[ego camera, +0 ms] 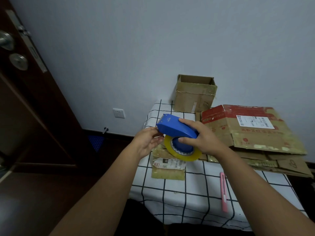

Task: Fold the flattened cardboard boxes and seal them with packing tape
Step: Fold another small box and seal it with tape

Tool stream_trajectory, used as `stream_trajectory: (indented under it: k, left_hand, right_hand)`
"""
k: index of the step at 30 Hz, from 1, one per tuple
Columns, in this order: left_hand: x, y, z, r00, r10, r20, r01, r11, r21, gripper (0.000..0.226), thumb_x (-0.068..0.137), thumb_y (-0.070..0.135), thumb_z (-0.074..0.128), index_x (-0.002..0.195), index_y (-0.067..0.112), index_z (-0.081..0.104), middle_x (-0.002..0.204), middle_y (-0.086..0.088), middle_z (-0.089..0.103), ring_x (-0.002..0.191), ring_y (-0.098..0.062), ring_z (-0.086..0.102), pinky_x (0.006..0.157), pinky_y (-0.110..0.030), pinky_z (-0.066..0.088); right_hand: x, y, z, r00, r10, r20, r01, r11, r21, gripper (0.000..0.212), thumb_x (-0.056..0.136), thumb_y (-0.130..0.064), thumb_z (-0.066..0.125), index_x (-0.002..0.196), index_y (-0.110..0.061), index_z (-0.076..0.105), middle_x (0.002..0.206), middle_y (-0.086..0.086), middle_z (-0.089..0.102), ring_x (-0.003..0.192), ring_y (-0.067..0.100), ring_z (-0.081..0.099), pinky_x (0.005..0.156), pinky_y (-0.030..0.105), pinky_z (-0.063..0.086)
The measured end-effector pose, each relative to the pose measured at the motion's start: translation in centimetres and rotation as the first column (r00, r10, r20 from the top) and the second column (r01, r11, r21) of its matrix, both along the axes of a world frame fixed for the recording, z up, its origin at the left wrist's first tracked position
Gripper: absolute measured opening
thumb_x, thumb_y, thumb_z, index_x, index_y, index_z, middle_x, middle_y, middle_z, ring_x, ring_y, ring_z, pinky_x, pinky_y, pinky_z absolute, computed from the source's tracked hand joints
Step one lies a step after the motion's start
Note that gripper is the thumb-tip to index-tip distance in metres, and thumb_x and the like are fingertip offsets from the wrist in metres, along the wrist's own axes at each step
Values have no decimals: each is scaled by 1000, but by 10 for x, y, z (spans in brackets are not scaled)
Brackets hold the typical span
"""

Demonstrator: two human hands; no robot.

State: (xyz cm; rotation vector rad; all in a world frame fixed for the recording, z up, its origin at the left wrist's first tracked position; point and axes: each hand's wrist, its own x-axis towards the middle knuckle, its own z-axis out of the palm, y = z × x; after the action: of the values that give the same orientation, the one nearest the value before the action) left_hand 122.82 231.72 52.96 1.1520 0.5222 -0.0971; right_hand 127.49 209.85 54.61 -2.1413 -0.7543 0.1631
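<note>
At the frame's centre, the left hand (147,142) reaches under the nose of the blue tape dispenser (177,129), its fingers loosely curled, seemingly pinching at the tape end, though I cannot tell for sure. The right hand (199,138) grips the dispenser's handle, thumb against the yellow tape roll (183,155). Held above the checked counter (187,193), the dispenser looks light and rigid; its toothed edge wants care. Right of centre lie the flattened boxes (255,133), stiff yet bendable along creases, best held by their flap edges.
</note>
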Motion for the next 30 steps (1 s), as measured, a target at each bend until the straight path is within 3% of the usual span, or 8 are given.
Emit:
stream_trajectory:
  k: [5,10,14,18,25,30]
  left_hand:
    - [3,2,5,999,46,-17,-45,998,54,11,98,9,54,99,10,65,92,-10,68,85,-19,65,64,-26,54]
    - [11,2,6,995,104,-13,-96,954,282,15,97,10,54,104,6,66,88,-9,67,78,-16,63,61,-25,53]
    - [14,-1,4,981,192,-2,-181,927,327,15,98,9,52,100,5,67,81,-9,64,72,-14,61,60,-26,55]
    - [12,2,2,966,257,1,-248,929,275,16,99,10,50,106,4,64,90,-13,66,82,-17,65,65,-32,60]
    - [-8,-10,-20,989,146,-38,-147,989,-12,22,102,23,50,122,15,55,120,-9,60,104,-30,68,88,-53,56]
    - [-1,-11,-20,983,172,-61,-167,982,90,18,103,14,42,113,14,57,114,-10,64,101,-27,68,89,-51,55]
  right_hand:
    - [2,-1,-1,1000,5,6,-5,1000,-1,64,85,-32,75,135,-52,41,117,-12,48,109,8,49,95,28,40]
    - [7,0,0,1000,14,-6,-14,1000,-20,65,85,-28,75,138,-49,44,122,-4,50,109,12,52,95,30,45]
    - [12,4,2,1000,10,-19,-11,1000,-27,63,85,-28,74,138,-48,46,122,-3,52,108,13,54,89,26,44]
    - [13,8,3,1000,16,-22,-17,999,-49,63,85,-30,74,139,-47,45,123,-5,52,109,14,54,93,29,45]
    - [10,13,12,998,49,-45,-51,997,-65,65,82,-42,76,139,-46,46,129,-7,50,114,16,53,101,42,48]
    - [19,13,34,993,119,-8,-117,965,-233,63,83,-46,74,141,-42,48,129,-6,55,108,17,57,96,34,48]
